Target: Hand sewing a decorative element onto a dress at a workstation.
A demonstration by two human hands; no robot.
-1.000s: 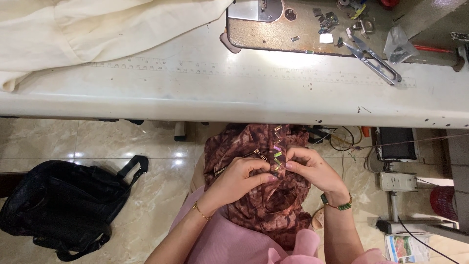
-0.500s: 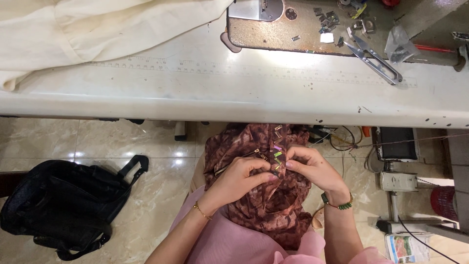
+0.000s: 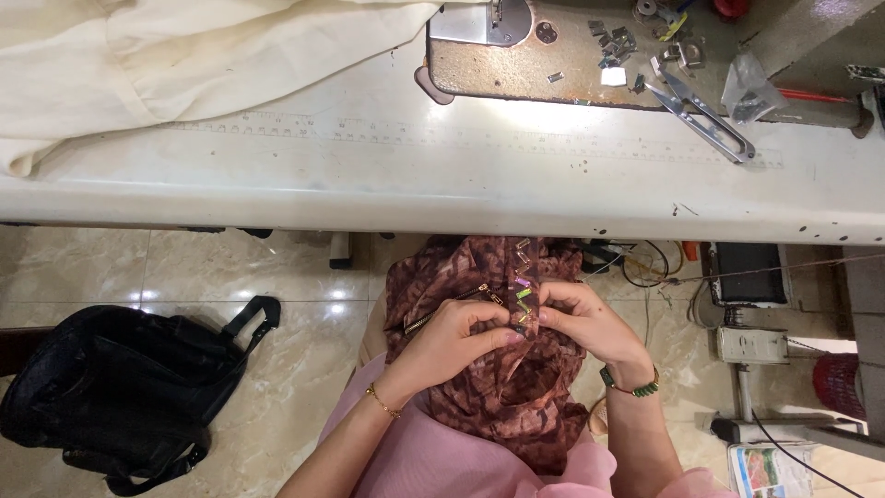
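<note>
Your left hand (image 3: 461,334) and right hand (image 3: 581,318) pinch the brown patterned fabric (image 3: 479,387) together at its clipped seam, low in your lap near the sewing table (image 3: 369,175), keeping the layers aligned.

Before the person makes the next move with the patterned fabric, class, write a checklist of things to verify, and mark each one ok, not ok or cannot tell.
1. Both hands on the work: left hand and right hand pinch the brown patterned fabric on the lap. Ok.
2. Small clips along the fabric edge sit in a row between the fingertips. Ok.
3. Zipper is closed: cannot tell.
4. Thread snips within view on the table, apart from the hands. Ok.
5. Cream cloth lies at the table's far left, away from the work. Ok.
6. Black bag sits on the floor beside the person, not underfoot. Ok.
</note>
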